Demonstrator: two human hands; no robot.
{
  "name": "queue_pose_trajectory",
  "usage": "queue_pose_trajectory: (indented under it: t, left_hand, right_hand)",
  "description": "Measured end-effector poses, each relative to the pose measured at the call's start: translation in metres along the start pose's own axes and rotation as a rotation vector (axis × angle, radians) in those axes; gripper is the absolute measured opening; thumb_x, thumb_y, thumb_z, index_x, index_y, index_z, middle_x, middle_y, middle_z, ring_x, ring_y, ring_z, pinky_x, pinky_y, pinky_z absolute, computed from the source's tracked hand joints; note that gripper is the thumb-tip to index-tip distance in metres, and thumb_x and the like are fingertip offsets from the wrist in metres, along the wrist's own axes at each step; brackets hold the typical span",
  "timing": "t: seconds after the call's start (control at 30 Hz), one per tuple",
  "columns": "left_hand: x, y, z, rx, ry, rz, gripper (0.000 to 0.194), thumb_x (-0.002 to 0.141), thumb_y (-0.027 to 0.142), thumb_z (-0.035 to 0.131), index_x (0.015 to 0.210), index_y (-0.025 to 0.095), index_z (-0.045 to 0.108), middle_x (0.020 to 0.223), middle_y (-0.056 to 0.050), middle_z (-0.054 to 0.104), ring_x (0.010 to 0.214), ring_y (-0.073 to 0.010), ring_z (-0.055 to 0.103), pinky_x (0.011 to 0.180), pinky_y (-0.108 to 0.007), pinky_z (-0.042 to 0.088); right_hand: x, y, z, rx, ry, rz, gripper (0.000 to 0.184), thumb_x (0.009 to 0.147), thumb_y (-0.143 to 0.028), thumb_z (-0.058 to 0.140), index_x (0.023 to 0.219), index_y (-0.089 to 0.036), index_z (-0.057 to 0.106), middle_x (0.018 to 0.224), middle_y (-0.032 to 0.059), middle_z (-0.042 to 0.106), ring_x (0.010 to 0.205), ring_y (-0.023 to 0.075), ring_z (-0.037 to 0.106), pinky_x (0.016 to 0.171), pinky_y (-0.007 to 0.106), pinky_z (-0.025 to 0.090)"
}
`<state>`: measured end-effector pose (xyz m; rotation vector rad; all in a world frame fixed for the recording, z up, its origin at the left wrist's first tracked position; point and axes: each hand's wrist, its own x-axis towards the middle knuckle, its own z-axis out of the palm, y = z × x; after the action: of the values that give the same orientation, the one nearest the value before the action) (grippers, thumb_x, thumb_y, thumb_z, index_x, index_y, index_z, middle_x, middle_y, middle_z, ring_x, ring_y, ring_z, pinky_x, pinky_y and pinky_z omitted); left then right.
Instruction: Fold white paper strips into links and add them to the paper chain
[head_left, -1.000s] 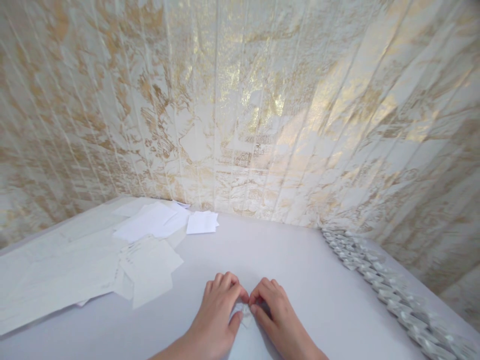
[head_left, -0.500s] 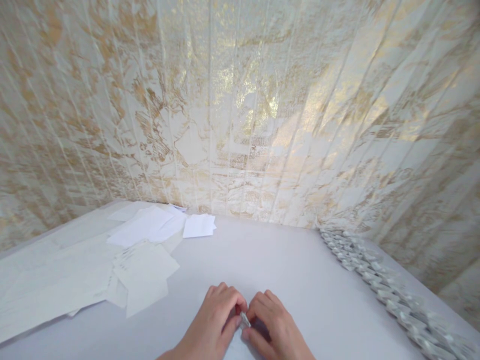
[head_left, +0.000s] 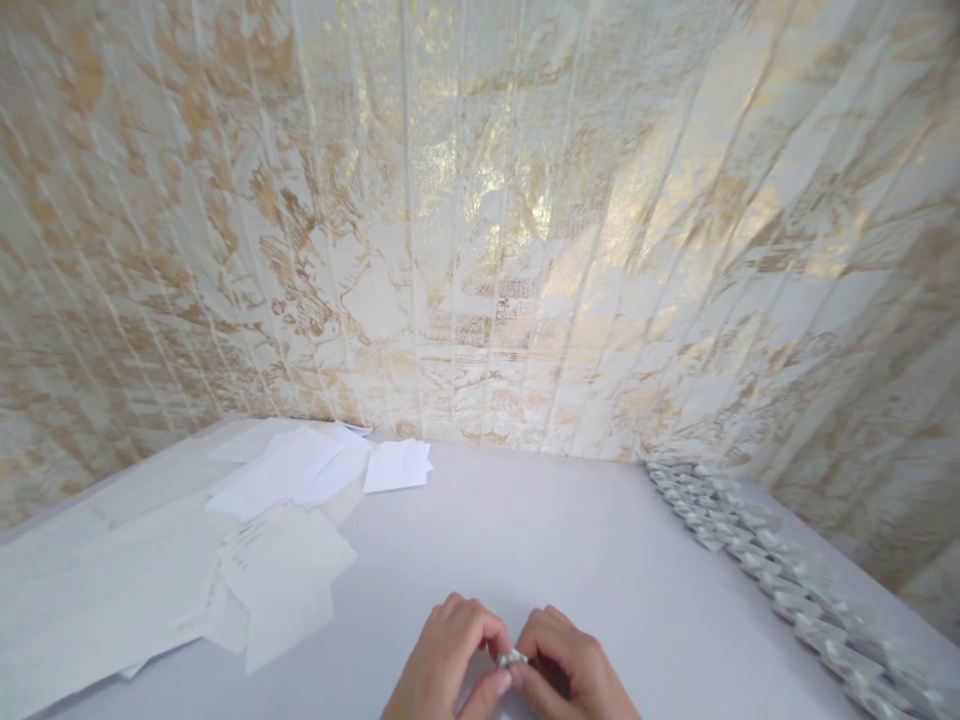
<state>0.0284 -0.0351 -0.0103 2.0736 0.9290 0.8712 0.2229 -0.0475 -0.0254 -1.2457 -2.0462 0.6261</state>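
left hand – pinching small folded paper piece | right hand – pinching its other end | loose paper sheets far-left of hands

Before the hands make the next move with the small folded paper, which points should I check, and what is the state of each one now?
1. Small folded paper piece pinched between both hands: ok.
2. Left hand and right hand fully in view: not ok, the bottom edge cuts them off.
3. Shape of the fold so far: cannot tell, too small and partly covered by fingers.
4. Bare table in front of the hands: ok.
5. Row of folded pieces along the right edge lies apart from the hands: ok.
6. Loose paper sheets lie on the left: ok.
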Motion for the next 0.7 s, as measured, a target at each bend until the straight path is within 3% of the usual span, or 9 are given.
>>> queue_pose_trajectory:
  t: [0.13, 0.23, 0.33, 0.5, 0.7]
  left_hand:
    - [0.003, 0.001, -0.006, -0.096, -0.044, -0.123, 0.002, 0.087, 0.023, 0.055, 0.086, 0.022, 0.057, 0.089, -0.001, 0.061, 0.090, -0.0203, 0.057, 0.083, -0.028, 0.041]
    - [0.005, 0.006, -0.010, -0.125, -0.056, -0.179, 0.008, 0.088, 0.025, 0.051, 0.084, 0.021, 0.056, 0.088, -0.002, 0.060, 0.088, -0.0204, 0.057, 0.082, -0.028, 0.041]
    - [0.007, 0.011, -0.011, -0.107, -0.074, -0.194, 0.011, 0.090, 0.028, 0.049, 0.084, 0.021, 0.054, 0.086, -0.001, 0.058, 0.087, -0.0205, 0.056, 0.081, -0.028, 0.040]
    - [0.009, 0.015, -0.006, -0.085, -0.067, -0.167, 0.010, 0.091, 0.028, 0.046, 0.086, 0.021, 0.051, 0.088, -0.002, 0.056, 0.087, -0.0199, 0.054, 0.081, -0.028, 0.040]
    - [0.010, -0.006, 0.006, -0.074, -0.017, -0.084, 0.011, 0.091, 0.028, 0.043, 0.083, 0.022, 0.049, 0.082, -0.001, 0.052, 0.079, -0.0193, 0.052, 0.075, -0.027, 0.040]
  right_hand:
    - [0.000, -0.006, 0.001, 0.105, 0.022, 0.102, 0.006, 0.083, -0.019, 0.062, 0.078, -0.020, 0.059, 0.071, -0.0006, 0.060, 0.066, 0.0151, 0.056, 0.061, 0.022, 0.041]
    - [0.000, -0.015, -0.002, 0.210, 0.029, 0.125, 0.022, 0.076, -0.007, 0.059, 0.094, -0.020, 0.060, 0.080, -0.0003, 0.064, 0.071, 0.0150, 0.058, 0.066, 0.022, 0.044]
    - [0.000, -0.021, -0.006, 0.198, 0.025, 0.090, 0.019, 0.077, -0.005, 0.057, 0.088, -0.019, 0.062, 0.080, 0.0001, 0.065, 0.075, 0.0159, 0.060, 0.071, 0.023, 0.044]
    - [0.004, -0.020, -0.008, 0.253, 0.051, 0.192, 0.014, 0.077, -0.006, 0.057, 0.079, -0.018, 0.065, 0.071, -0.0011, 0.065, 0.068, 0.0152, 0.059, 0.066, 0.022, 0.042]
    - [0.010, -0.008, -0.004, 0.270, 0.026, 0.244, 0.016, 0.072, -0.006, 0.057, 0.077, -0.017, 0.066, 0.066, -0.0022, 0.064, 0.064, 0.0141, 0.057, 0.061, 0.021, 0.041]
